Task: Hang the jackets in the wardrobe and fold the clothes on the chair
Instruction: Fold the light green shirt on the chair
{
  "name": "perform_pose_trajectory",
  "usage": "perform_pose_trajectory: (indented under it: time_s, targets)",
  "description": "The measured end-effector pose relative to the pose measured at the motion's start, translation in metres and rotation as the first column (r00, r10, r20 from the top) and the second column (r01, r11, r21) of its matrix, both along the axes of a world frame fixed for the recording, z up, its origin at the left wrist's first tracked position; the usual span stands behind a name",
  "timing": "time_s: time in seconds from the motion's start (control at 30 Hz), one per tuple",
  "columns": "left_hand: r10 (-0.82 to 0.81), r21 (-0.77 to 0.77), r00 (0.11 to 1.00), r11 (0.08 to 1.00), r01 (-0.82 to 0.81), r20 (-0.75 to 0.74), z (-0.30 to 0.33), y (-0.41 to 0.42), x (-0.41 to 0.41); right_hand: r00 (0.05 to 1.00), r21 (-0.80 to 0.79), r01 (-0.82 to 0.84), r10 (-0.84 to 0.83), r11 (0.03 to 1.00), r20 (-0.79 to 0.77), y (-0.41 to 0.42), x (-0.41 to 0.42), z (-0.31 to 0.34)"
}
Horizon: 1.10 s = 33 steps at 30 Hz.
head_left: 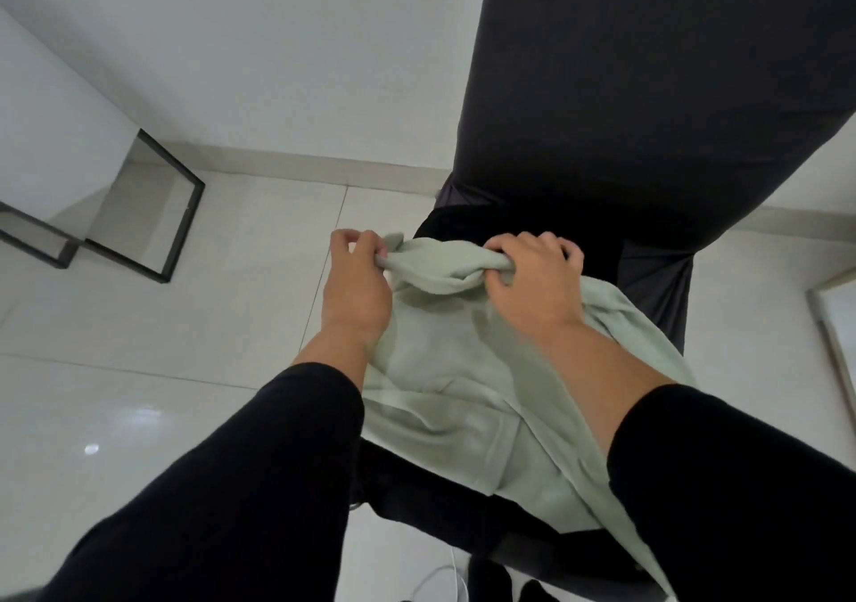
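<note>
Left hand: left hand [354, 277] pinches the top edge of the green garment [463, 398] between thumb and fingers, closed on a small fold of cloth.
Right hand: right hand [532, 272] is fisted around a thick twisted bunch of the same edge; the two hands are near each other but apart.
Garment position: it hangs from both grips and drapes down over the dark chair [648, 92], in front of the backrest.
Risk, left grip: only a thin pinch of cloth is held, so it could slip out, probably dropping that corner toward the floor [139, 416].
Risk, right grip: the bunched twist may set creases and leave the fold lopsided unless shaken flat.
Cloth: pale sage, soft, matte, fairly thick, loosely wrinkled.
Chair: smooth dark fabric, tall rounded back.
Floor: glossy pale tiles, slick.
</note>
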<state>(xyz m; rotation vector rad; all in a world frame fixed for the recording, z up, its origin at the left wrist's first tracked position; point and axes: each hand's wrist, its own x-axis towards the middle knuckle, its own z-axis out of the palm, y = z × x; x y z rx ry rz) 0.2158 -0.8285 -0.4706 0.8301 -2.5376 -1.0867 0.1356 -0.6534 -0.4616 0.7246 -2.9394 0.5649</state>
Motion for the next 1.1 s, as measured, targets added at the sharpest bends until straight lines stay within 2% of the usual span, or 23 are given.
perform_pose_trajectory:
  time_s: [0.1,0.2,0.27,0.37,0.47,0.53,0.6,0.73,0.83,0.87,1.0,1.1]
  targets:
    - [0.071,0.161,0.986,0.982,-0.095,0.151,-0.007,0.001,0.022,0.986,0.101,-0.128,0.116,0.987,0.122,0.007,0.031,0.000]
    - [0.011,0.268,0.936,0.957,-0.113,0.353,-0.011,0.013,0.039,0.929,0.146,-0.230,0.173,0.962,0.328,0.013,0.058,-0.011]
    - [0.014,0.373,0.915,0.911,-0.178,0.402,-0.013,0.023,0.044,0.941,0.104,-0.197,0.158,0.975,0.300,0.013,0.071,-0.018]
    - [0.127,0.476,0.937,0.834,-0.279,0.327,-0.015,0.032,0.045,0.967,0.064,-0.139,0.121,0.988,0.224,0.007,0.082,-0.018]
    - [0.188,0.363,0.931,0.882,-0.300,0.314,-0.015,0.031,0.046,0.908,0.002,-0.114,0.103,0.994,0.406,0.005,0.087,-0.009]
    - [0.107,0.282,0.913,0.931,-0.231,0.395,-0.015,0.027,0.051,0.867,0.043,-0.142,0.103,0.989,0.487,0.007,0.091,-0.004]
    - [0.010,0.244,0.856,0.957,-0.158,0.518,-0.017,0.025,0.055,0.851,0.057,-0.101,0.057,0.993,0.521,0.009,0.090,-0.002]
    - [0.009,0.195,0.819,0.970,-0.147,0.573,-0.020,0.020,0.057,0.924,0.109,-0.044,-0.001,0.993,0.381,0.009,0.074,-0.012]
    - [0.103,0.001,0.780,0.991,-0.131,0.617,-0.023,0.022,0.045,0.968,0.128,-0.077,0.044,0.989,0.247,0.005,0.055,-0.023]
    - [0.121,-0.022,0.783,0.991,-0.136,0.610,-0.027,0.022,0.038,0.974,0.155,-0.092,0.057,0.984,0.218,0.002,0.047,-0.027]
    - [0.134,0.140,0.881,0.966,-0.219,0.455,-0.047,0.002,0.005,0.986,0.216,-0.080,0.046,0.973,0.160,-0.022,0.009,-0.040]
    - [0.092,0.248,0.923,0.949,-0.196,0.374,-0.064,-0.019,-0.027,0.973,0.187,-0.072,0.028,0.980,0.231,-0.043,-0.014,-0.052]
